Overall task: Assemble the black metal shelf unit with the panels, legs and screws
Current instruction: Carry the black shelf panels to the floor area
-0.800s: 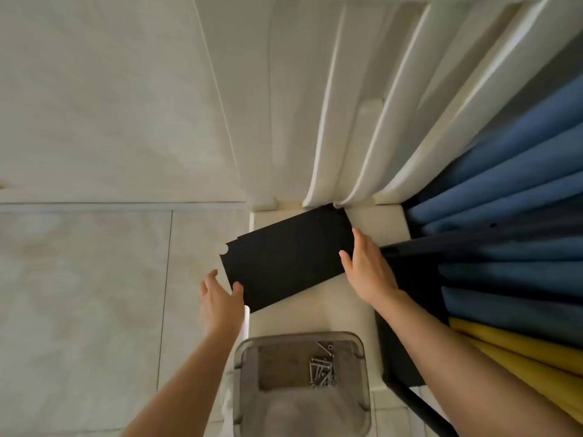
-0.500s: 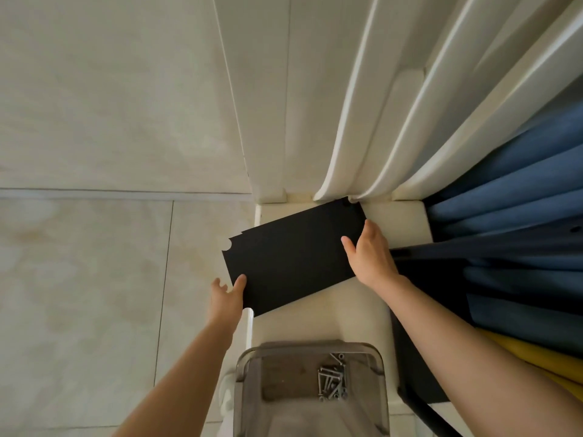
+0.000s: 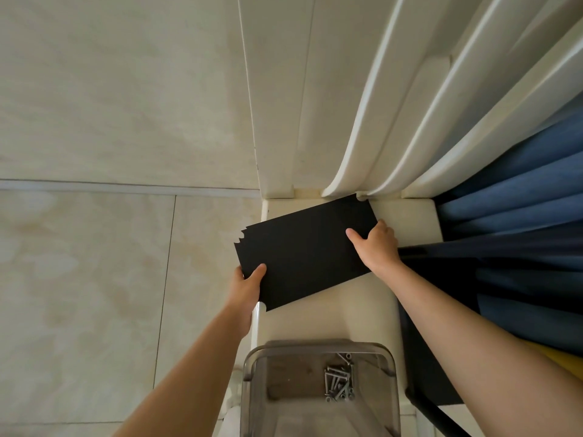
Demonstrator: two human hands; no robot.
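A stack of flat black metal panels point(image 3: 307, 253) lies tilted on a white surface point(image 3: 407, 216), its left end hanging over the edge. The stacked edges show as steps at the upper left corner. My left hand point(image 3: 247, 287) grips the lower left edge, thumb on top. My right hand point(image 3: 377, 247) grips the right edge, thumb on top and fingers curled round the side. Silver screws point(image 3: 339, 381) lie in a clear plastic container point(image 3: 255, 367) below the panels.
White slatted furniture point(image 3: 362, 121) rises behind the panels. Blue fabric point(image 3: 520, 190) and a yellow piece hang at the right. A black frame part point(image 3: 429, 383) stands by my right forearm. Beige tiled floor point(image 3: 94, 279) fills the left.
Both hands have closed onto the panel stack's edges, thumbs now on top. The stack's left corner now shows stepped edges, and the camera has moved closer.
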